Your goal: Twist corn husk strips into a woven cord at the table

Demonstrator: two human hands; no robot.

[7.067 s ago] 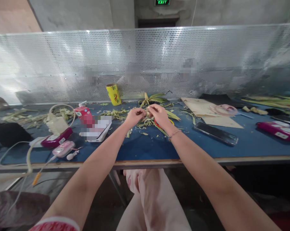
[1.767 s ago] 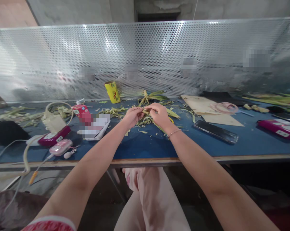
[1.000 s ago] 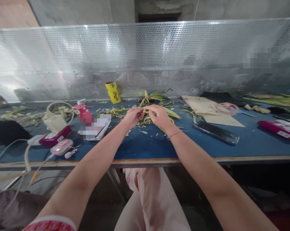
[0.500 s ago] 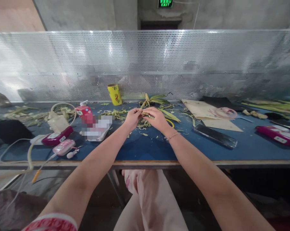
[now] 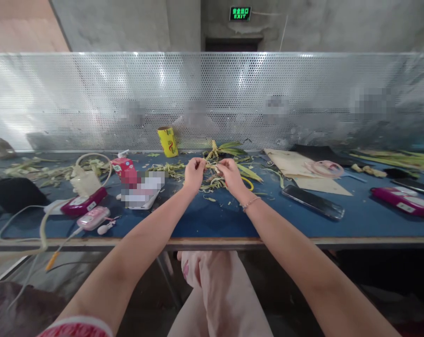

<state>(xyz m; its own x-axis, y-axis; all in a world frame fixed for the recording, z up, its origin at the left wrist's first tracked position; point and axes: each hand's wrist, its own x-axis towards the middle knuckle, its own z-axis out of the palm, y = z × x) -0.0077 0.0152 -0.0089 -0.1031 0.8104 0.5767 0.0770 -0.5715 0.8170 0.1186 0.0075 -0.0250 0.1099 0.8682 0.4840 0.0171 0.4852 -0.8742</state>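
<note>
Above the middle of the blue table, my left hand (image 5: 194, 174) pinches one end of a small pale yellow-green plant piece (image 5: 211, 166). My right hand (image 5: 231, 179) has its fingers closed at the other end of the piece, with a bracelet round the wrist. The fingers cover much of the piece, so its exact kind cannot be made out. Beneath and between the hands lie pale peeled plant strips (image 5: 212, 183). Just behind them is a bundle of green leafy stalks (image 5: 229, 149).
A yellow can (image 5: 167, 142) stands by the perforated metal screen (image 5: 204, 79). To the left are a red carton (image 5: 125, 169), a white device (image 5: 145, 193), a pink case (image 5: 93, 218) and cables. On the right lie a phone (image 5: 313, 201), brown paper (image 5: 285, 164) and a magenta device (image 5: 403, 200).
My hands have drawn slightly apart, so more of the plant piece shows between the fingers. The camera view has tilted up a little.
</note>
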